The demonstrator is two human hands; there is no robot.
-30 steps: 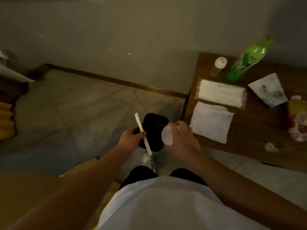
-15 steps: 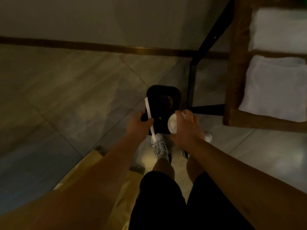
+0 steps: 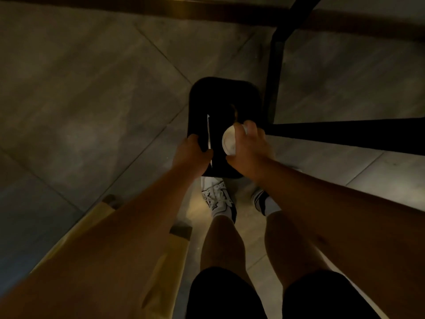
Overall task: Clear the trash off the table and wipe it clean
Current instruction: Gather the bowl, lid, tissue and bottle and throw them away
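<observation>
A black bin (image 3: 224,95) stands on the tiled floor straight below me, just ahead of my shoes. My left hand (image 3: 190,153) holds a long white wrapped stick (image 3: 208,134) over the bin's near left part, the stick pointing up and away. My right hand (image 3: 249,148) grips a small white paper cup (image 3: 229,140) tipped on its side over the bin's near right part, its open mouth facing left. The tabletop is out of view.
Black metal table legs and a crossbar (image 3: 345,132) run to the right of the bin. A light wooden chair (image 3: 142,261) sits at my lower left. A brown skirting board (image 3: 161,10) lines the wall ahead.
The view has tilted down and closer to the bin; the tabletop left the frame. Both hands have lowered over the bin, still holding the stick and the cup.
</observation>
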